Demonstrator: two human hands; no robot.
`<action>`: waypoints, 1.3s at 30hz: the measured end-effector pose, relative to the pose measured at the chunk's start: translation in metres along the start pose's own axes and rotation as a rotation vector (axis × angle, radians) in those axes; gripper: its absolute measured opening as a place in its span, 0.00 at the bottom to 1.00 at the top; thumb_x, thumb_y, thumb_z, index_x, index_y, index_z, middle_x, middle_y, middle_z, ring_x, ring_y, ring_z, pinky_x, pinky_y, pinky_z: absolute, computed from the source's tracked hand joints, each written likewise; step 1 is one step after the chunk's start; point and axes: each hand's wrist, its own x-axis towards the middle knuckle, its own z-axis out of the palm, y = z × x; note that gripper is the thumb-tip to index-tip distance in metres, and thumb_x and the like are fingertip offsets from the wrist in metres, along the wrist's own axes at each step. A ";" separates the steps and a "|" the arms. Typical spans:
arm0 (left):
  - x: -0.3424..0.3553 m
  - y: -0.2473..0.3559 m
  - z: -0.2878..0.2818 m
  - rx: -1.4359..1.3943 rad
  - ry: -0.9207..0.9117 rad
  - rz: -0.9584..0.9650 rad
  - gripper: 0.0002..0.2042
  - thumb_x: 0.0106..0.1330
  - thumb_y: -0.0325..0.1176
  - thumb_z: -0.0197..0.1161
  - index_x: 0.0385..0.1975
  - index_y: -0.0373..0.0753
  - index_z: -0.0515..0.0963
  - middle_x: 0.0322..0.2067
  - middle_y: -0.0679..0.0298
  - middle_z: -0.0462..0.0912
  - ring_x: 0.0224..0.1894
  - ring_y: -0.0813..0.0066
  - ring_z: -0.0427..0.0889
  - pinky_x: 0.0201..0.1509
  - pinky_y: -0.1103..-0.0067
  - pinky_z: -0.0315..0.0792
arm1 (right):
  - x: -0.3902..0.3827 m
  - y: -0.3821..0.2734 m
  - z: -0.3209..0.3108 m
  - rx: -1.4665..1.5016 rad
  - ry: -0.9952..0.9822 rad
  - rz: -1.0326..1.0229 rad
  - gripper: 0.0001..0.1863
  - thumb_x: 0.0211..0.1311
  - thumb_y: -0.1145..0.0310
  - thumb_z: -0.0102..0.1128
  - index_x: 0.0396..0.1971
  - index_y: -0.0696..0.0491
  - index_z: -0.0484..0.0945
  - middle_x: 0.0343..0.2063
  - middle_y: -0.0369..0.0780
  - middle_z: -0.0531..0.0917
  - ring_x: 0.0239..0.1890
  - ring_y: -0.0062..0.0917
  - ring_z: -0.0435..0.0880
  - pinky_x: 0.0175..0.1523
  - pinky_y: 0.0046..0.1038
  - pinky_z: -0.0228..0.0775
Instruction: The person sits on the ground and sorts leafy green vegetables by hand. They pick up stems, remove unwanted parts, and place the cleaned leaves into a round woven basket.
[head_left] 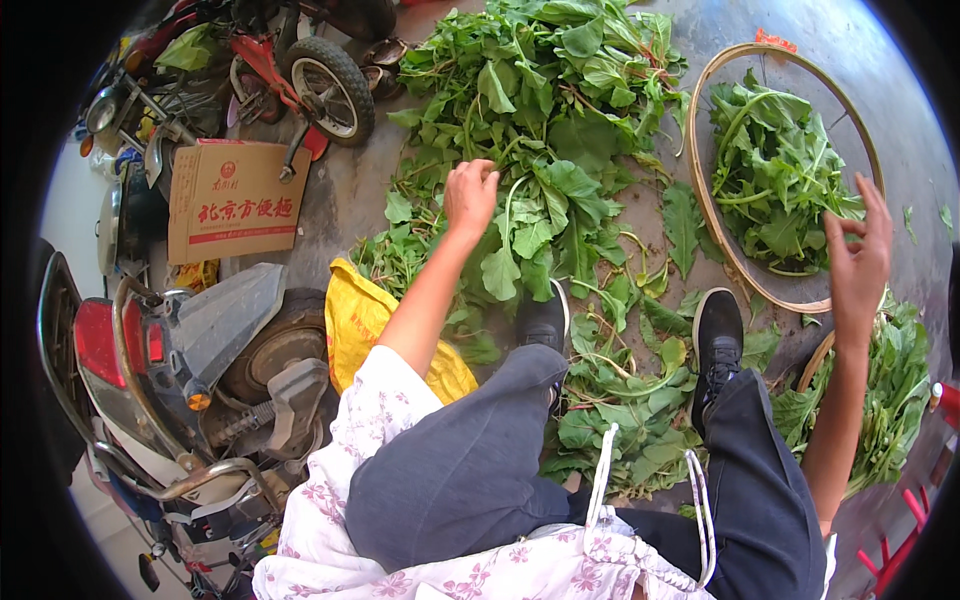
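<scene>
Green leaves all over the place, folks. Going by the head view, the big heap of leafy greens (540, 100) sits on the concrete floor (850, 60) ahead of the person, with loose leaves (630, 420) scattered around both shoes. My worry is those: one shuffle of the left shoe (543, 325) or right shoe (718, 335) and they could get squashed. The left hand (470, 200) is loosely curled at the heap's edge; can't tell if it's gripping any. The right hand (860, 250), fingers parted with nothing obvious in them, is by the rim of the round basket (693, 150). A careless bump there could tip it or drag leaves out, I reckon.

Containers: that basket holds a bunch of greens (775, 170). Below it, a second basket (818, 360) is mostly hidden by more greens (890, 400). Cardboard box (235, 205) and yellow sack (360, 320): can't see inside either.
</scene>
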 end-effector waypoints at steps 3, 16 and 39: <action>0.009 -0.021 0.017 0.225 -0.038 -0.006 0.09 0.59 0.37 0.66 0.37 0.41 0.83 0.37 0.60 0.82 0.45 0.59 0.77 0.49 0.67 0.72 | -0.026 -0.013 0.016 0.156 -0.227 0.029 0.21 0.59 0.75 0.63 0.54 0.52 0.76 0.50 0.39 0.78 0.30 0.17 0.79 0.33 0.21 0.70; 0.007 -0.046 0.020 0.243 -0.138 -0.049 0.11 0.56 0.42 0.70 0.36 0.46 0.85 0.41 0.61 0.78 0.47 0.59 0.73 0.53 0.66 0.69 | -0.059 -0.048 0.034 0.470 -0.580 0.114 0.11 0.59 0.78 0.61 0.43 0.59 0.80 0.32 0.34 0.77 0.25 0.12 0.70 0.29 0.16 0.61; -0.034 0.121 -0.114 -1.022 -0.380 -0.126 0.10 0.68 0.35 0.63 0.39 0.35 0.83 0.26 0.68 0.84 0.24 0.88 0.74 0.28 0.90 0.65 | -0.057 -0.078 0.020 0.580 -0.611 0.030 0.06 0.61 0.78 0.60 0.38 0.61 0.81 0.25 0.36 0.79 0.24 0.15 0.73 0.30 0.19 0.65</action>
